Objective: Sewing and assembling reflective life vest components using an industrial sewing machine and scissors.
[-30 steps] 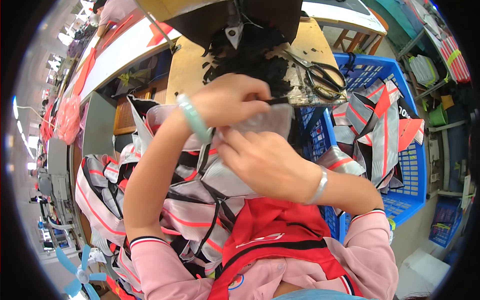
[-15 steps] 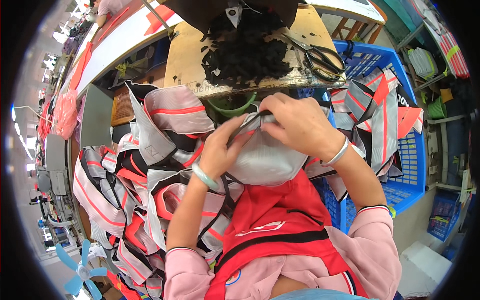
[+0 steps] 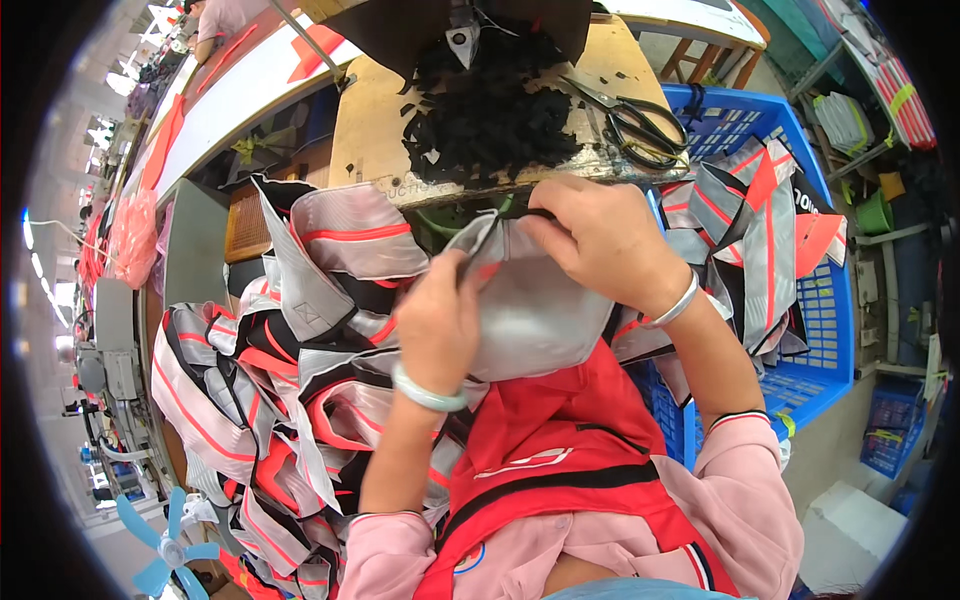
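A grey fabric piece (image 3: 545,320) with black edging hangs between my hands, over the red apron (image 3: 560,430) on my lap. My right hand (image 3: 605,240) is closed, pinching its black upper edge between thumb and fingers. On the other side my left hand (image 3: 440,320), slightly blurred, has its fingers curled around the edge. A folded grey corner with black trim pokes up between the two hands. The inside of the piece is mostly hidden.
Grey-and-coral sewn pieces (image 3: 210,400) are heaped at my left; more fill the blue basket (image 3: 815,370) at right. Ahead, a wooden board (image 3: 375,130) bears black scraps (image 3: 490,125), black-handled scissors (image 3: 640,130) and a metal machine part (image 3: 462,42). A blue fan (image 3: 172,550) stands lower left.
My left hand has moved down toward me and its fingers have curled in more. My right hand stays almost in place on the fabric edge.
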`<state>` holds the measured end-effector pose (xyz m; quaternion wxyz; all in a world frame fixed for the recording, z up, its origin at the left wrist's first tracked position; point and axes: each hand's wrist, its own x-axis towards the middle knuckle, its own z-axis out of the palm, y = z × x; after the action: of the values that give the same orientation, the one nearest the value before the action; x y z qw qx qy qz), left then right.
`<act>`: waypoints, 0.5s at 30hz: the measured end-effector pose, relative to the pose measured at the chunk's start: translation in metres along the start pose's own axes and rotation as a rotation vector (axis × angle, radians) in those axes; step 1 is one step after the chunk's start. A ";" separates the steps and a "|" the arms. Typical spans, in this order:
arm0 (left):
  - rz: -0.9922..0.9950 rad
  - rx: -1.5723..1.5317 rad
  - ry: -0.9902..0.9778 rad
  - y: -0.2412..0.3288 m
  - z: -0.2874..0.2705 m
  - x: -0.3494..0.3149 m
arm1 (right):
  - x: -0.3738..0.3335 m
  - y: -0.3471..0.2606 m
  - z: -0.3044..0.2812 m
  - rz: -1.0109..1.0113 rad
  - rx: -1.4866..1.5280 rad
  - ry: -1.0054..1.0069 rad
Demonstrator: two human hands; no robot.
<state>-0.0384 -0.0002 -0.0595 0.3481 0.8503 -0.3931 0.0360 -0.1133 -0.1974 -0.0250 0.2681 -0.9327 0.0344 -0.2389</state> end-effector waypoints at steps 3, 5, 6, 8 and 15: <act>-0.063 -0.187 0.068 -0.007 0.019 -0.009 | -0.001 -0.006 0.003 0.002 -0.035 -0.055; -0.059 -0.406 0.140 -0.003 0.025 -0.004 | 0.000 -0.005 -0.002 -0.015 -0.029 -0.044; -0.057 -0.406 0.140 -0.004 0.023 0.002 | 0.002 -0.003 -0.005 -0.016 -0.030 -0.042; -0.029 -0.415 0.010 -0.006 0.009 0.019 | 0.006 0.005 -0.014 -0.046 -0.016 -0.013; -0.056 -0.425 -0.480 0.001 -0.079 0.106 | 0.035 0.005 -0.034 -0.013 0.192 0.027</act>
<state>0.0507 -0.0191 0.0361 0.4161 0.7531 -0.4392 -0.2584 -0.0983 -0.2249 0.0129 0.3544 -0.8995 0.0088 -0.2554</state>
